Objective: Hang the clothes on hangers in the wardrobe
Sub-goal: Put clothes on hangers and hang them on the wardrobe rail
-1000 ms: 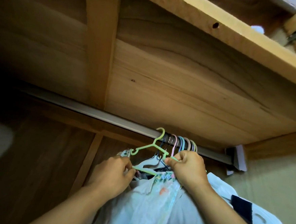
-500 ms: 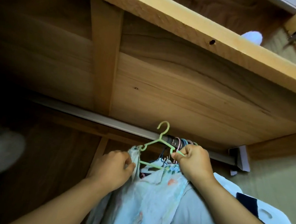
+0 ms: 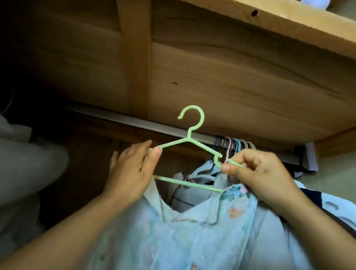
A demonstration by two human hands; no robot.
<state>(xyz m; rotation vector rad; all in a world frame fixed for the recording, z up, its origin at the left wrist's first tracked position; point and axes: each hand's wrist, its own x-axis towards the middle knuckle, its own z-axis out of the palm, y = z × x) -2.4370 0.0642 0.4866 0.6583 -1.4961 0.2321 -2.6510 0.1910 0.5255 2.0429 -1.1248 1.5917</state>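
Pinching the green hanger point(image 3: 190, 144) at both shoulders, left hand point(image 3: 131, 169) at nine o'clock, right hand point(image 3: 260, 176) at three, pale dress point(image 3: 176, 236) apparently half-seated: settle it, then hook the rail point(image 3: 152, 125) at twelve o'clock.

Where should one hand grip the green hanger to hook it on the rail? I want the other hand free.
Probably the neck just below the hook of the green hanger, from below: both shoulder arms meet there, so it should hang balanced, leaving the hook clear for the rail.
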